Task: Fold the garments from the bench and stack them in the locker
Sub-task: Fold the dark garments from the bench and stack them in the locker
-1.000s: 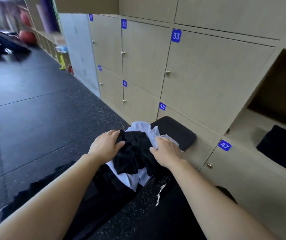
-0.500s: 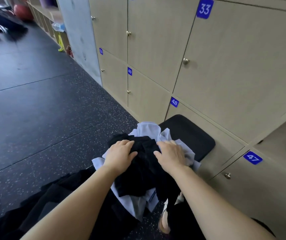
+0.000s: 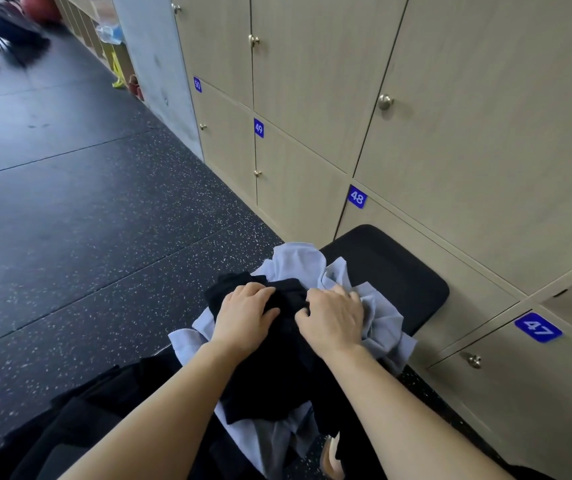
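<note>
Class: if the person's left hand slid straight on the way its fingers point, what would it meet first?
The left hand rests on the black garment; just past its fingertips lies more of that cloth, then, probably, the light blue garment. Depth is hard to judge.
</note>
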`<state>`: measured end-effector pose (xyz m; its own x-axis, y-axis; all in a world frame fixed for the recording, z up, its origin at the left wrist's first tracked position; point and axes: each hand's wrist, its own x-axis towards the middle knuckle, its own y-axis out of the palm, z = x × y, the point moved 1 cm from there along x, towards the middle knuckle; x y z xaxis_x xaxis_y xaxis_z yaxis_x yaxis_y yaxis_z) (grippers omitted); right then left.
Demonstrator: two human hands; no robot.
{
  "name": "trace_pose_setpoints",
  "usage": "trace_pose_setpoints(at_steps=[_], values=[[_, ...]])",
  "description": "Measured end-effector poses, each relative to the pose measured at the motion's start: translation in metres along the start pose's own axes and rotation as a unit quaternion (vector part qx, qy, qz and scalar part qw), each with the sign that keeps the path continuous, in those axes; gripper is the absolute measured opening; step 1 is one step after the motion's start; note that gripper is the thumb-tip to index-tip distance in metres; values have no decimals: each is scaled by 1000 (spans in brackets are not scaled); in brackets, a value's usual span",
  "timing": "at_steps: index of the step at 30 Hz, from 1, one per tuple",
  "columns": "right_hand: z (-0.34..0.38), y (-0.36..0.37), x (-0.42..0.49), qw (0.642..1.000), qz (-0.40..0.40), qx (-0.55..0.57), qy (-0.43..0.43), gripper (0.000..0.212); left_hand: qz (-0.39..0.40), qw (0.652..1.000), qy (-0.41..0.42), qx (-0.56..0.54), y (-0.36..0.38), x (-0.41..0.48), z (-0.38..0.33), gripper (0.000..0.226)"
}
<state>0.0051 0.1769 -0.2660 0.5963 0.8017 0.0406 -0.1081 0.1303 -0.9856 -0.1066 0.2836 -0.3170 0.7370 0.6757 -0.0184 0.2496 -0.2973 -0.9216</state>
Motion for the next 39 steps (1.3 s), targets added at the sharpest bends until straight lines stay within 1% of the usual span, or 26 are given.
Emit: trace_pose_setpoints(at_steps=[2, 3, 5, 7, 11, 13, 15, 18, 20, 21, 23, 24, 25, 27, 28, 30, 31, 32, 33, 35, 37, 39], values=[[-5, -7, -4, 998, -15, 44, 36, 18, 2, 1000, 1, 10, -3, -1, -1, 47], [-8, -11, -6, 994, -28, 84, 57, 18, 4, 1000, 3, 16, -5, -2, -3, 47], [-16, -22, -12, 977, -48, 187, 94, 21, 7, 1000, 9, 28, -11, -2, -6, 48], [-25, -36, -18, 954, -47, 269, 125, 25, 11, 999, 15, 37, -18, -3, -11, 49], [-39, -72, -27, 912, -58, 385, 125, 24, 10, 998, 24, 48, -35, -12, -22, 43], [-42, -91, -30, 898, -60, 420, 119, 24, 0, 998, 28, 50, -47, -19, -29, 40], [-41, -113, -32, 882, -72, 452, 111, 26, -8, 999, 30, 20, -61, -26, -40, 41], [-40, -147, -33, 856, -98, 499, 88, 45, -27, 994, 33, -104, -92, -32, -67, 47], [-39, -170, -36, 847, -109, 515, 70, 51, -41, 974, 31, -220, -118, -31, -90, 51], [-38, -185, -40, 844, -114, 521, 59, 46, -44, 957, 34, -283, -132, -30, -102, 52], [-36, -215, -49, 835, -122, 535, 33, 25, -29, 909, 51, -412, -161, -30, -126, 49], [-37, -229, -53, 831, -123, 542, 23, 19, -15, 883, 65, -464, -174, -31, -137, 42], [-38, -242, -56, 826, -123, 549, 15, 17, -5, 864, 82, -497, -187, -31, -147, 33], [-41, -266, -60, 822, -123, 557, -1, 17, 4, 844, 115, -523, -210, -34, -166, 17], [-44, -277, -62, 823, -125, 554, -7, 18, 2, 837, 126, -533, -219, -35, -174, 15], [-49, -298, -65, 823, -129, 553, -14, 21, -18, 820, 135, -556, -237, -36, -191, 28], [-52, -308, -66, 822, -135, 552, -19, 22, -33, 812, 136, -567, -245, -37, -199, 27], [-56, -316, -66, 824, -145, 547, -22, 23, -55, 810, 136, -568, -253, -39, -208, 23], [-60, -324, -66, 827, -156, 540, -24, 23, -82, 813, 140, -560, -260, -41, -217, 24], [-65, -337, -68, 829, -182, 527, -28, 28, -119, 822, 161, -533, -272, -46, -236, 31], [-68, -348, -72, 818, -200, 538, -37, 34, -140, 817, 176, -531, -281, -52, -252, 31], [-74, -356, -78, 799, -208, 562, -49, 33, -145, 812, 182, -535, -287, -54, -264, 25]])
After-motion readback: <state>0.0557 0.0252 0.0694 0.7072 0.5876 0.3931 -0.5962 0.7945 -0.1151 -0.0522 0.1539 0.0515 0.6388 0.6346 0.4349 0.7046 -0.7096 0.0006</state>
